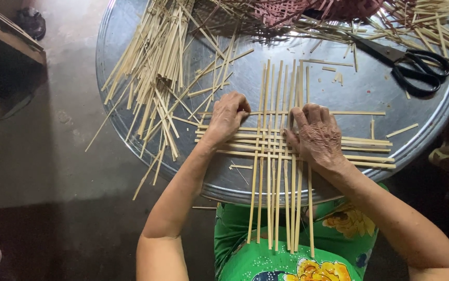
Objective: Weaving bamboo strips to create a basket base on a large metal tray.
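I see both hands pressed down on a woven bamboo mat (279, 145) — a lattice of pale strips lying at the near edge of the round metal tray (131, 31), with its long upright strips overhanging that edge toward the green flowered clothing (266, 260). My left hand (227, 117) sits on the mat's left side, fingers curled together and knuckles up, fingertips touching the top crosswise strip. My right hand (315, 138) lies flatter on the mat's right side, fingers together and pointing toward the far edge, pinning the crossing strips beneath the palm. Neither hand has closed around anything — both only press. A heap of loose bamboo strips (157, 67) spreads over the tray's left part, just beside the left hand. Black scissors (412, 65) lie near the tray's right edge, well apart from the right hand.
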